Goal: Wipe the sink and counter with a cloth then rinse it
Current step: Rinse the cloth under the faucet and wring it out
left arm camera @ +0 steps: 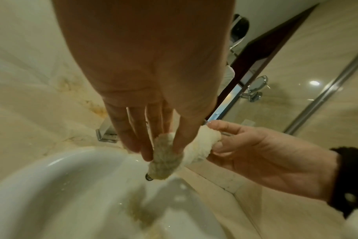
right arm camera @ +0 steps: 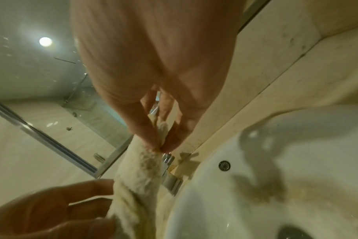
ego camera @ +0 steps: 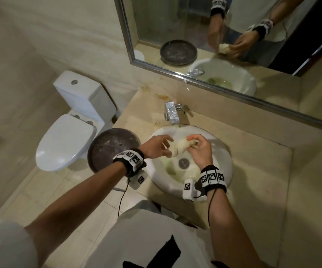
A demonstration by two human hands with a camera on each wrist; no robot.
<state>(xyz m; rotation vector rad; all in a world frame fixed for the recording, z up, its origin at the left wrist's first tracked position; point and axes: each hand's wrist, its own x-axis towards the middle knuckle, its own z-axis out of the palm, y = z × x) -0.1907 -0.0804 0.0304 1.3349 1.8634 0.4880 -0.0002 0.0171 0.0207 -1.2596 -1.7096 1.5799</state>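
A twisted cream cloth (ego camera: 178, 147) hangs over the white sink (ego camera: 225, 151), stretched between both hands. My left hand (ego camera: 167, 149) pinches its lower left end between thumb and fingers; the left wrist view shows that end (left arm camera: 164, 160) held by the left hand (left arm camera: 164, 150). My right hand (ego camera: 192, 141) pinches the upper right end, fingertips pressed together on the cloth (right arm camera: 145, 174) in the right wrist view. Yellowish dirty water stains the basin (right arm camera: 262, 192) around the drain (ego camera: 183, 163). The beige counter (ego camera: 257, 182) surrounds the sink.
A chrome faucet (ego camera: 172, 113) stands behind the basin. A dark round plate (ego camera: 108, 149) lies on the counter's left end, by my left wrist. A white toilet (ego camera: 67, 140) stands further left. A mirror (ego camera: 233, 35) covers the wall behind.
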